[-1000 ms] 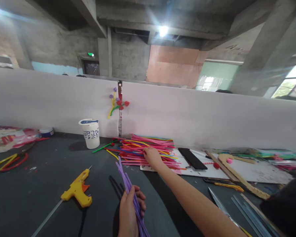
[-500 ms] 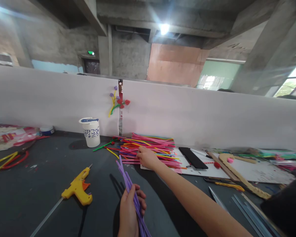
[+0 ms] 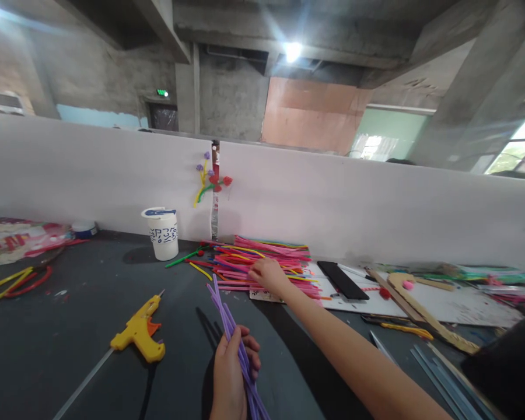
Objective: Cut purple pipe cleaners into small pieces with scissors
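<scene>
My left hand (image 3: 234,364) is closed around several purple pipe cleaners (image 3: 224,312), whose upper ends point away from me over the dark table. Farther forward, my right hand (image 3: 269,275) reaches onto a pile of pipe cleaners (image 3: 240,256), mostly pink and red with some yellow and blue. Its fingers are drawn together against the pile; what is between the fingertips is hidden. Beside the pile's left end lie a green pipe-cleaner stem (image 3: 181,259) and a short yellow piece (image 3: 200,270).
A yellow glue gun (image 3: 140,329) lies left of my left hand, near a white cup (image 3: 164,236). Scissors (image 3: 15,283) rest at far left. Rightward are a black slab (image 3: 342,280), a white board (image 3: 459,300) and glue sticks (image 3: 446,382). A white partition (image 3: 376,204) bounds the back.
My right hand has shifted slightly to the right across the pile. My left hand still holds the purple pipe cleaners in nearly the same place.
</scene>
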Motion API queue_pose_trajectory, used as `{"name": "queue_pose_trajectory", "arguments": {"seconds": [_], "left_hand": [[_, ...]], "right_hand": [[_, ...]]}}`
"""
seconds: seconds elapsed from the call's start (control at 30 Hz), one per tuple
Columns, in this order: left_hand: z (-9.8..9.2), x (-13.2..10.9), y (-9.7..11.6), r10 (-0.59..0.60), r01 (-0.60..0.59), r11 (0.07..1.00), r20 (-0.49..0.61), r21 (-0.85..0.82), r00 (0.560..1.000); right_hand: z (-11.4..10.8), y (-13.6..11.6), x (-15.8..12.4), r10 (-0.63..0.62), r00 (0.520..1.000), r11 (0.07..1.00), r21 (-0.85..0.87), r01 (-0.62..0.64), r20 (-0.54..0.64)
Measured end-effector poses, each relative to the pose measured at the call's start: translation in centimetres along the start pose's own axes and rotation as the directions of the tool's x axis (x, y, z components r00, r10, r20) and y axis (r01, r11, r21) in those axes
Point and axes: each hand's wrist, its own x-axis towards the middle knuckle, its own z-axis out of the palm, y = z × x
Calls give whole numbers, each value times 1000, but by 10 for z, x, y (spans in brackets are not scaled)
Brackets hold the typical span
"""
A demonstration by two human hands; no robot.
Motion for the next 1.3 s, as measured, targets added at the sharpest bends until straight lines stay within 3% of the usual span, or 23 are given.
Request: {"name": "queue_pose_trajectory", "arguments": {"seconds": [0.1, 0.33, 0.57, 0.8, 1.03, 1.2, 1.3], "left_hand": [[-1, 0, 0, -6, 6, 1000, -2, 6, 1000], [0, 0, 1, -13, 13, 1000, -9, 3, 1000], [-1, 2, -1, -7, 7, 1000, 10, 11, 1000], [-1, 0, 0, -11, 11, 1000, 8, 23, 1000], [1, 1, 0, -8, 8, 1000, 7, 18, 1000], [0, 2, -1, -14, 14, 1000, -5, 24, 1000], [-1, 2, -1, -15, 15, 1000, 0, 26, 1000]], "right_hand": [[3, -3, -7, -38, 999, 999, 21, 37, 20], [7, 14, 1, 172, 984, 984, -34, -173, -45], [9, -2, -15, 44, 999, 999, -23, -43, 15], [0, -4, -34, 7, 1000, 999, 50, -7, 11], [4, 8, -12, 67, 996, 991, 110, -72, 56], [-14, 26, 11, 221, 975, 947, 235, -219, 19], [-24, 20, 13, 277, 961, 891, 370, -263, 16]]}}
